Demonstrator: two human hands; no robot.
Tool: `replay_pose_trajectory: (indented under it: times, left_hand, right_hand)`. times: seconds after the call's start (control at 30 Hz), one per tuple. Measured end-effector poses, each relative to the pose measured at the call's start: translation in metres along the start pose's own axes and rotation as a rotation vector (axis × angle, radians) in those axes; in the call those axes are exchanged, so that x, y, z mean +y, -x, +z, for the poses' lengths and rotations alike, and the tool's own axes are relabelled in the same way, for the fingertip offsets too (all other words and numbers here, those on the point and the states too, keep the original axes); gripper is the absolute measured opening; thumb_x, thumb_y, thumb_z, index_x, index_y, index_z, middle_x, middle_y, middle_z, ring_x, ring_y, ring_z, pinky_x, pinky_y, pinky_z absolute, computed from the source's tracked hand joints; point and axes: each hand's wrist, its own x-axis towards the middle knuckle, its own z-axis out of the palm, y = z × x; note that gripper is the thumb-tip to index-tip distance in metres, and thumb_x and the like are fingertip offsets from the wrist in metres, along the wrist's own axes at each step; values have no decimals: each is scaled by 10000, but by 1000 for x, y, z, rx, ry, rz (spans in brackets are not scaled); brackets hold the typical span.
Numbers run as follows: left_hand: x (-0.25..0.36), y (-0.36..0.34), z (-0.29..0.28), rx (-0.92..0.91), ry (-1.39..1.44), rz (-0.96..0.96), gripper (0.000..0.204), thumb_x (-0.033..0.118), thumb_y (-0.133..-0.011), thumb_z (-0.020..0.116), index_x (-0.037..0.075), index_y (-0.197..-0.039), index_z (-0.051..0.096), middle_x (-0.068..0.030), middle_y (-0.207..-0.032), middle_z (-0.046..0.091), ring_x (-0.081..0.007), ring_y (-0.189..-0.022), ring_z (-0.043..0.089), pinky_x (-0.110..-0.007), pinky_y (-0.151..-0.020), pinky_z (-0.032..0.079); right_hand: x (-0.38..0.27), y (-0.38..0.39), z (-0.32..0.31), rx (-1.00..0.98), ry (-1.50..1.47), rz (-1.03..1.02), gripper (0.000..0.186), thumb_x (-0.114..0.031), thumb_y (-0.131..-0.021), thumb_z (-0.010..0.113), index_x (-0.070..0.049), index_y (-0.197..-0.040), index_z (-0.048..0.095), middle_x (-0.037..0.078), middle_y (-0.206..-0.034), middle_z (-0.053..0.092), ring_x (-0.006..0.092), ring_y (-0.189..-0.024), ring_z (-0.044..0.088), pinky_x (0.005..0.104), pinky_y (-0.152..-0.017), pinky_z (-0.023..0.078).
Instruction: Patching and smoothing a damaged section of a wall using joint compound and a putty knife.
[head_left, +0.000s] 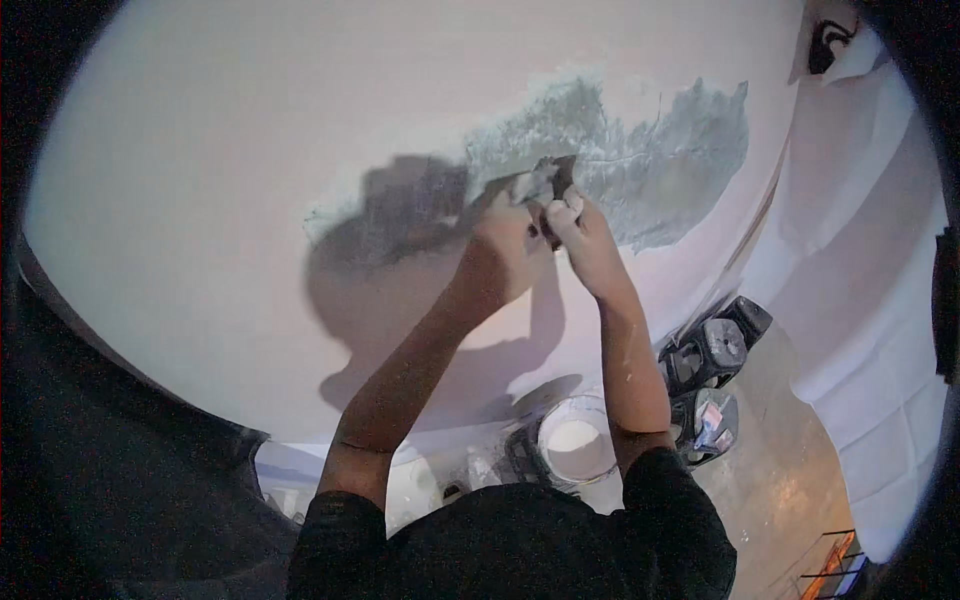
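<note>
Both my arms reach up to a pale pinkish wall (200,180) with a rough grey patch (670,160) of bare or skim-coated surface. My right hand (588,240) is closed round a dark flat-bladed scraper, a putty knife (564,176), its thumb pressed along it. Close beside it, my left hand (505,245) is closed on what looks like a second putty knife (497,184); its fingers are partly blurred. Greyish-white putty (538,184) sits between the two blades. The tools are in front of the patch's lower left edge; whether they touch the wall is unclear.
Below stands a bucket (575,445) of white paste. To its right are black plastic stools (715,350), one with a small packet (712,425) on top. White sheeting (870,300) hangs at the right. Dark cloth (120,430) covers the lower left.
</note>
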Motion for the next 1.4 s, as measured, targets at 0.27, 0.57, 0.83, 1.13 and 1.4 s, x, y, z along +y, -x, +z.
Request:
replay_pose_trajectory:
  times: [0.27,0.57,0.83,1.13,1.4]
  left_hand:
    - [-11,3,-19,-72,-60,-22,390,141,-802,700,17,-1161,614,-171,-1099,669,-338,-1058,627,-379,-919,488]
    - [-43,12,-106,-146,145,-222,342,100,-801,734,13,-1124,665,-73,-986,686,-127,-862,635,-301,-802,517]
    - [-81,30,-152,-381,298,28,240,56,-821,725,-9,-1050,699,-84,-925,696,-116,-801,639,-261,-759,507]
    - [-96,39,-147,-279,630,-13,243,68,-794,746,-39,-1007,699,-107,-784,650,-196,-736,630,-335,-722,501]
    - [-98,38,-146,-221,691,-14,239,101,-807,748,-34,-998,699,-98,-764,630,-186,-677,604,-329,-641,492]
  right_hand:
    - [4,-41,-18,872,341,-418,369,-133,-934,547,75,-1238,542,304,-1196,571,374,-1054,611,415,-861,476]
    - [47,-89,-7,456,921,-789,488,-141,-926,535,54,-1362,430,289,-1448,353,445,-1398,244,481,-1152,222]
    - [68,-107,-17,209,838,-724,468,-183,-909,486,28,-1327,491,284,-1412,416,420,-1369,326,533,-1154,190]
    - [42,-96,-17,573,776,-904,458,-109,-854,553,-47,-1307,526,202,-1370,490,294,-1306,446,493,-1117,297]
    - [59,-100,-51,294,799,-552,437,-118,-907,493,-56,-1338,518,192,-1404,472,315,-1327,424,486,-1151,252]
